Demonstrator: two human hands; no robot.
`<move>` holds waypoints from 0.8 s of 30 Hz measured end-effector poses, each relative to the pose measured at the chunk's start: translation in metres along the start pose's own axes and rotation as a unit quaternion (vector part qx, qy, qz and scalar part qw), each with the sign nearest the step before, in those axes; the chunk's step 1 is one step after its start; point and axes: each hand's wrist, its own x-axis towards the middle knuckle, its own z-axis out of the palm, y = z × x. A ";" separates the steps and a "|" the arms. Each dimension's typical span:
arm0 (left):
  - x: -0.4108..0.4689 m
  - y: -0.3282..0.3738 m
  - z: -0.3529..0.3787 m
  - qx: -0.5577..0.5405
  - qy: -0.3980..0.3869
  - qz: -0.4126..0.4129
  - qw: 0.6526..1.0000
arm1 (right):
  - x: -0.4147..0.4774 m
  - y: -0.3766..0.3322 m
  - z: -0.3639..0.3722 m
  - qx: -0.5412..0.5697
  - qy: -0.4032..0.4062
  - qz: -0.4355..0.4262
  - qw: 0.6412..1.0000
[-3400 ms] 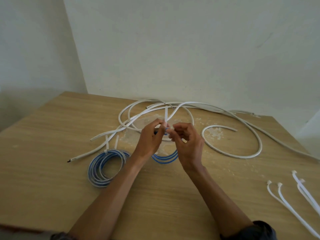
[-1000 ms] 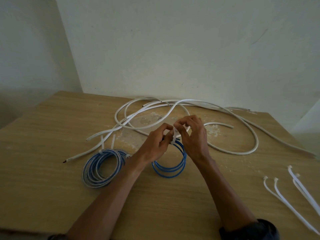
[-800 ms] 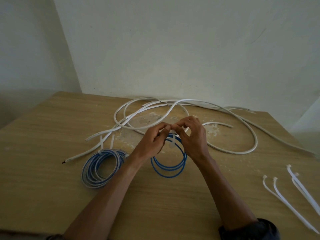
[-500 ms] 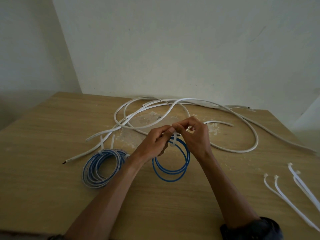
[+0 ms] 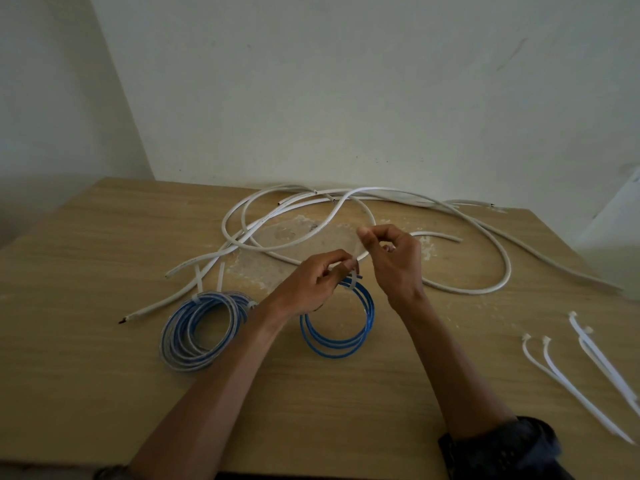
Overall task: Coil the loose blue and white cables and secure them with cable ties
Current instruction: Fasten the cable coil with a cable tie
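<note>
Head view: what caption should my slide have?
Left hand and right hand fasten a tie on a blue coil beside loose white cables.

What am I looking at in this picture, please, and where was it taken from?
There is no machine here, only a person's two bare hands. The one picture comes from a camera worn on the person's head, looking forward and down at a wooden table.

The left hand pinches the top of a small blue coil, where a white tie wraps it. The right hand, raised just above, pinches what seems to be the tie's tail, as if pulling it tight.

To the left lies a blue and white coil, already tied. Loose white cables sprawl behind the hands, not yet coiled. Spare ties lie at the right edge.
</note>
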 end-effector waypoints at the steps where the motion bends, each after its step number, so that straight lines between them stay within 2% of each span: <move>1: 0.000 -0.001 0.002 -0.002 0.002 0.000 1.000 | 0.001 0.000 0.000 0.005 0.015 0.003 1.000; 5: 0.000 0.005 0.002 -0.006 0.006 -0.007 1.000 | 0.000 0.000 0.003 0.010 0.043 0.013 0.999; 9: -0.002 0.008 0.009 0.007 -0.020 -0.005 1.000 | 0.007 -0.002 -0.002 0.030 0.115 0.014 0.993; 14: 0.002 0.002 0.015 -0.007 -0.009 -0.026 1.000 | 0.008 0.003 -0.004 0.021 0.109 0.015 0.994; 24: 0.002 0.003 0.017 0.049 -0.031 0.032 0.998 | 0.009 0.010 -0.001 -0.030 0.155 0.021 0.987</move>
